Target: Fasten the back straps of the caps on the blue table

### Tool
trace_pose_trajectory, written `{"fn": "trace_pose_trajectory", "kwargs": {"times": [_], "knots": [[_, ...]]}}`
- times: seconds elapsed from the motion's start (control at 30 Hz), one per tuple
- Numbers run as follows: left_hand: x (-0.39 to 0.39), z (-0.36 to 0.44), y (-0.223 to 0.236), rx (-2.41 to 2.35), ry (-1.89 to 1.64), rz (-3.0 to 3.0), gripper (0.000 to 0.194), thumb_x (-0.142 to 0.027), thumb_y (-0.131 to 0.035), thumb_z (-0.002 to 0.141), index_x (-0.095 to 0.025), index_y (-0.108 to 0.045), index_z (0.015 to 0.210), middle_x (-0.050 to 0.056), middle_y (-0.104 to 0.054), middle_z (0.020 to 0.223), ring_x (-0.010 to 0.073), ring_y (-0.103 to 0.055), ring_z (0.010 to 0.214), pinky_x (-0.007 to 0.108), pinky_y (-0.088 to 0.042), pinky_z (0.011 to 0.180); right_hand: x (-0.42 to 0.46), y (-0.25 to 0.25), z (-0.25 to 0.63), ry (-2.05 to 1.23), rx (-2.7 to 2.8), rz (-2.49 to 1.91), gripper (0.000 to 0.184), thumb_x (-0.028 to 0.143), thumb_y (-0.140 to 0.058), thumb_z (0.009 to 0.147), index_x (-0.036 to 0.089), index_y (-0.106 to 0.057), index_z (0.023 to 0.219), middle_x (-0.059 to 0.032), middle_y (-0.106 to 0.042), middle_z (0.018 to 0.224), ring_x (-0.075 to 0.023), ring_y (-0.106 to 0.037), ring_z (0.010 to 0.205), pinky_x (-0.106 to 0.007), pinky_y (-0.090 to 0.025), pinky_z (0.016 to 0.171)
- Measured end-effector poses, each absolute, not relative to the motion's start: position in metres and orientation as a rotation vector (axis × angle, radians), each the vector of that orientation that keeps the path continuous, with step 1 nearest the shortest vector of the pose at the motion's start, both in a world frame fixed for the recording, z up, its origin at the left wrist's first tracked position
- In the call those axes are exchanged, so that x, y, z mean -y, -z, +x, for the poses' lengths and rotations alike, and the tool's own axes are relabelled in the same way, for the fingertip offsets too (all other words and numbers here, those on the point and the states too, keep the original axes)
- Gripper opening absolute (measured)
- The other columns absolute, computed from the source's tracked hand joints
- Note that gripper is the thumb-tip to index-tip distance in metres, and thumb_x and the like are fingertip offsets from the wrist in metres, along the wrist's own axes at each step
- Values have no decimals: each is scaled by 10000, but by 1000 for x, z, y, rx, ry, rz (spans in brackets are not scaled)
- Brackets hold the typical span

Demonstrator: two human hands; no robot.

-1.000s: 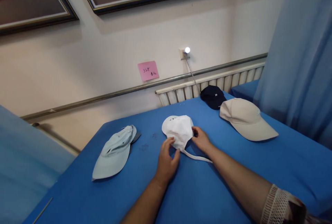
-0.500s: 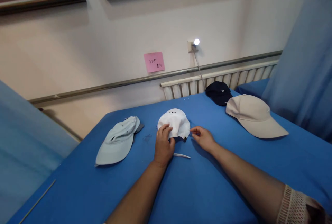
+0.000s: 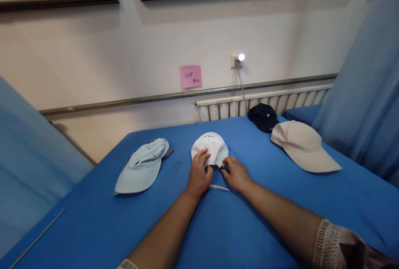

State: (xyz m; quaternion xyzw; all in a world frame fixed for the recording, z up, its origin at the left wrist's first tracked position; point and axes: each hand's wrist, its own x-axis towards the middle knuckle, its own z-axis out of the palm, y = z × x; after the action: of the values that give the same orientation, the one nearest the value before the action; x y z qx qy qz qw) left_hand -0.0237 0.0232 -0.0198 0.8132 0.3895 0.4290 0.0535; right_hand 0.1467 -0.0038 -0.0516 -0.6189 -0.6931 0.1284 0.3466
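Observation:
A white cap [image 3: 209,143] lies on the blue-covered table [image 3: 237,231], its rear opening facing me. My left hand [image 3: 199,174] grips the cap's near left edge, fingers on top and thumb by the opening. At the near right edge, my right hand [image 3: 236,173] pinches the cap beside a small dark piece at the opening's corner. A white strap [image 3: 219,187] extends over the cloth to the right from beside my left wrist; whether it joins the cap is hidden by that hand.
To the left sits a light blue cap [image 3: 140,169] with something dark beneath it. A navy cap [image 3: 263,117] and a beige cap [image 3: 304,146] rest at the back right. A thin stick [image 3: 37,238] lies along the left edge. Blue curtains [image 3: 358,86] hang on both sides.
My right hand has moved left and closed on the white cap's near right edge. The left hand keeps its place on the cap. The view has shifted slightly.

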Motion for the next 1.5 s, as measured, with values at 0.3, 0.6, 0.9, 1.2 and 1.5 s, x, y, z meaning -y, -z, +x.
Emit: {"fn": "trace_pose_trajectory", "kwargs": {"times": [0.3, 0.6, 0.9, 1.2, 1.5], "knots": [[-20, -22, 20, -1181, -1310, 2464, 429, 6, -475, 680, -190, -580, 1048, 108, -558, 1259, 260, -500, 1220, 492, -418, 1047, -3, 46, 139, -347, 1893, -1610, 116, 215, -607, 798, 217, -565, 907, -66, -659, 910, -226, -606, 873, -306, -398, 720], [-19, -23, 16, -1208, -1337, 2500, 375, -25, -478, 755, -194, -563, 1079, 106, -553, 1268, 249, -489, 1229, 479, -404, 1051, -5, 45, 159, -408, 1823, -1579, 101, 207, -586, 756, 214, -528, 839, -36, -625, 838, -189, -580, 738, -292, -391, 666], [-6, -19, 2, -1037, -1187, 2719, 302, -50, -490, 796, -209, -617, 1018, 83, -608, 1217, 247, -497, 1203, 487, -413, 1037, -8, 47, 174, -606, 1675, -1339, 127, 180, -501, 795, 226, -564, 895, 11, -611, 766, -148, -577, 667, -261, -450, 643], [-13, -25, 13, -1036, -1241, 2644, 267, -48, -487, 806, -190, -623, 987, 88, -642, 1149, 237, -535, 1158, 482, -428, 1018, -1, 51, 177, -567, 1963, -1443, 146, 232, -659, 746, 204, -587, 869, -18, -613, 862, -161, -575, 758, -275, -437, 711], [-11, -23, 10, -983, -1233, 2644, 297, -33, -487, 786, -203, -648, 969, 71, -674, 1091, 222, -568, 1117, 474, -442, 1013, 0, 51, 176, -480, 2008, -1475, 26, 213, -582, 810, 202, -586, 787, -31, -607, 836, -166, -567, 750, -273, -420, 706]]}}
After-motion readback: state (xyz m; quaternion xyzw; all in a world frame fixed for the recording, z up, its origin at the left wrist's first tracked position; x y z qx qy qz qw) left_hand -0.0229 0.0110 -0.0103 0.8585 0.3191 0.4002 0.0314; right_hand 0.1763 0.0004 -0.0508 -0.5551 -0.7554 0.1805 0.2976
